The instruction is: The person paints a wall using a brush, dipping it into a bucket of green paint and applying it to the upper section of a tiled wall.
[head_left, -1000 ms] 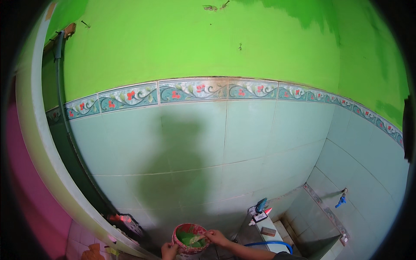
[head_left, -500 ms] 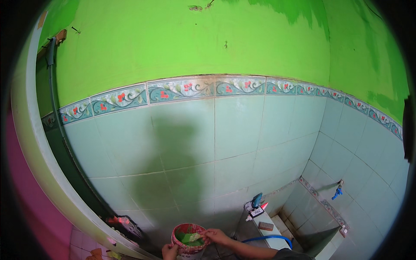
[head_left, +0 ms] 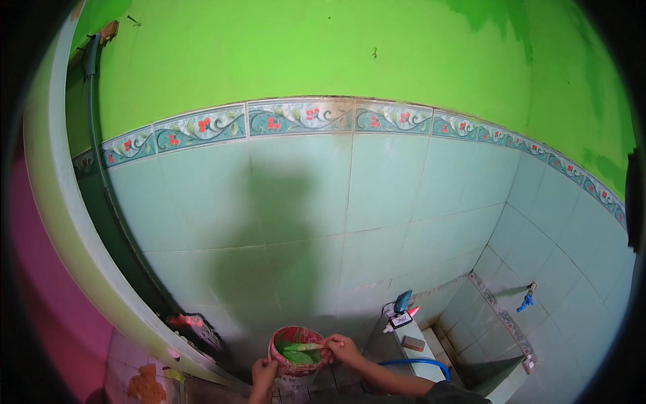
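Observation:
A red-and-white paint bucket (head_left: pixel 274 364) with bright green paint (head_left: pixel 301 358) inside stands low in front of me. My left hand (head_left: pixel 264 370) is closed on the near left part of its rim. At the right side of the rim, my right hand (head_left: pixel 342 350) grips what looks like a paintbrush (head_left: pixel 306 347). Its pale, green-coated end reaches level across the bucket opening, over the paint. The finer shape of the brush is too small to make out.
A white-topped ledge (head_left: pixel 425 369) at the right holds a brown block (head_left: pixel 412 343), small bottles and a blue object (head_left: pixel 403 301). A blue hose (head_left: pixel 431 361) crosses it. Beyond are a tiled basin and a blue tap (head_left: pixel 527 299). A pale door frame (head_left: pixel 101 289) curves along the left.
The brush has swung from lower in the bucket to lie flatter, nearer the rim. My right hand has moved slightly right and up. My view has tilted downward.

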{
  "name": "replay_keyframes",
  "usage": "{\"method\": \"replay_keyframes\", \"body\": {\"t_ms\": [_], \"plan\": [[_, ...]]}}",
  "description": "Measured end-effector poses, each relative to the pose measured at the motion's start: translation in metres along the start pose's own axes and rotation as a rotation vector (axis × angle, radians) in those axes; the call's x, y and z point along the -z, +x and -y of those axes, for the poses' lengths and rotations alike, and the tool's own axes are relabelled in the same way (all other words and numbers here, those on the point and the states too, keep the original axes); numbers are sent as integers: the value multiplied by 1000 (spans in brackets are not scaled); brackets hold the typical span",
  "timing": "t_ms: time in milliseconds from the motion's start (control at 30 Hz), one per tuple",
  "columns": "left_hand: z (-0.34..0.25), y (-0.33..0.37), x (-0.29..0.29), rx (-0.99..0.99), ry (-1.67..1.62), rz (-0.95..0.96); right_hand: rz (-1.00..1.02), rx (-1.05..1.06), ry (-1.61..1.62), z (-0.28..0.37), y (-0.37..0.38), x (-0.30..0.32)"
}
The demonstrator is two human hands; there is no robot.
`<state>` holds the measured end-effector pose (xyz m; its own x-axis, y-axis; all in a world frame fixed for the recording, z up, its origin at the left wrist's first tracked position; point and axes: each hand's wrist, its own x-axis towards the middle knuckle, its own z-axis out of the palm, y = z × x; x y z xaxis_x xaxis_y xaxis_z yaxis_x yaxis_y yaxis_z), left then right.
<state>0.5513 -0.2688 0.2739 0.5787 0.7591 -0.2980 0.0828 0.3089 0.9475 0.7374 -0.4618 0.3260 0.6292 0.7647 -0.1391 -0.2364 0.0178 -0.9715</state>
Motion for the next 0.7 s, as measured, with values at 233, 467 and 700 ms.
{"method": "replay_keyframes", "body": {"t_ms": [233,467,700], "plan": [[-9,-4,-4,7,-101,-57,-59,-38,120,28,-6,-6],[15,8,13,-25,39,-3,-140,-97,599,100,-5,-6],[-20,-24,10,55,-123,-75,-123,-6,782,171,-8,4]]}}
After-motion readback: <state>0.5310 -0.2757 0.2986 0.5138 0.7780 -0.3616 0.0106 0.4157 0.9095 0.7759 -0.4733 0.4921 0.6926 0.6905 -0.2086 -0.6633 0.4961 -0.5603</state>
